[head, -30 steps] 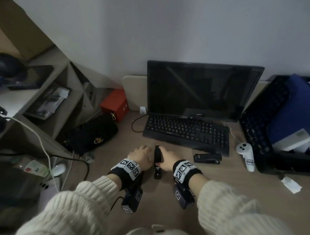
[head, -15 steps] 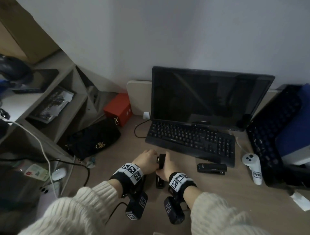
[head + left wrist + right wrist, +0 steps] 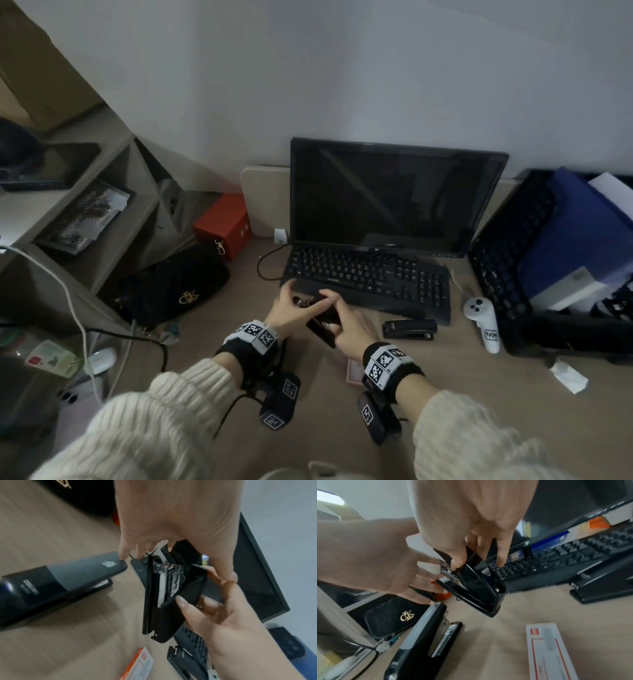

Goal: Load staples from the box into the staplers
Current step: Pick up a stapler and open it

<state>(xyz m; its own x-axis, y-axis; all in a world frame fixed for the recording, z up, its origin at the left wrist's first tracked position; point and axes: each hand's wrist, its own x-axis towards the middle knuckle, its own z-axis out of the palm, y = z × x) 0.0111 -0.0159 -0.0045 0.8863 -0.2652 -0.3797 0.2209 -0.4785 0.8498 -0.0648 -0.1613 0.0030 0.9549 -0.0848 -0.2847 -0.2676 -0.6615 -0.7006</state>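
held stapler: a black stapler (image 3: 322,324) is lifted off the counter (image 3: 479,394) between both hands, in front of the keyboard (image 3: 370,277). its cover is swung open, so the metal staple channel shows.
axis: its long axis is tilted, hinge end down and toward the person, open front end up and away toward the keyboard.
right hand: the right hand (image 3: 349,329) grasps the hinged rear part, thumb and fingers curled round the black body.
left hand: the left hand (image 3: 291,308) pinches the front end, thumb on the cover's tip, other fingers spread.
second stapler: a grey-topped stapler (image 3: 426,635) lies flat on the counter below the left hand, shut.
third stapler: another black stapler (image 3: 409,329) lies right of the hands, before the keyboard.
staple box: a white and red staple box (image 3: 551,651) lies flat on the counter near the right wrist.
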